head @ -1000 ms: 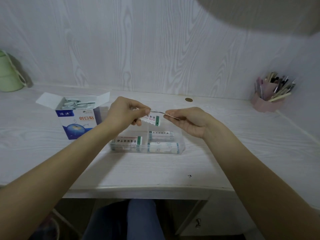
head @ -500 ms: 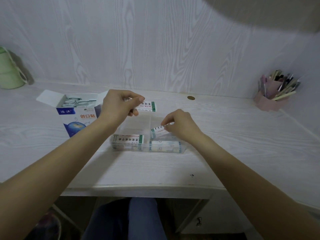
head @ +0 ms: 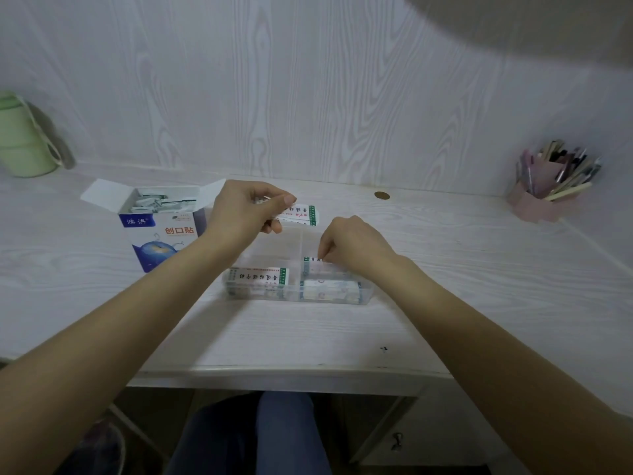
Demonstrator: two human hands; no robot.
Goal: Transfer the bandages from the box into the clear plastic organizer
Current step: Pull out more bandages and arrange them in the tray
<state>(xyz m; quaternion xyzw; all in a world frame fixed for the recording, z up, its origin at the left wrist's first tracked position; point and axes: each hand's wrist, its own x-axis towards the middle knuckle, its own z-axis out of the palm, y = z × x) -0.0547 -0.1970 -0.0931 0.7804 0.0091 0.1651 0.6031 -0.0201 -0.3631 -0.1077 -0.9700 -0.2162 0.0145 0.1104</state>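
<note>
The open blue-and-white bandage box (head: 164,234) stands on the desk at the left, with wrapped bandages showing inside. In front of me lies the clear plastic organizer (head: 298,296), with bandage stacks in its near compartments. My left hand (head: 243,210) pinches a small stack of bandages (head: 301,216) above the organizer's back left. My right hand (head: 352,246) reaches down into the right compartment, fingertips pinching a bandage (head: 313,260) lying on the stack there.
A pale green cup (head: 20,145) stands at the far left against the wall. A pink pen holder (head: 544,186) full of pens is at the back right. A round brass cap (head: 382,195) sits in the desk behind the organizer. The desk's front edge lies near my legs.
My hands separated: the right one carried a bandage down into the organizer's right compartment. The left one lifted slightly, keeping the other bandages.
</note>
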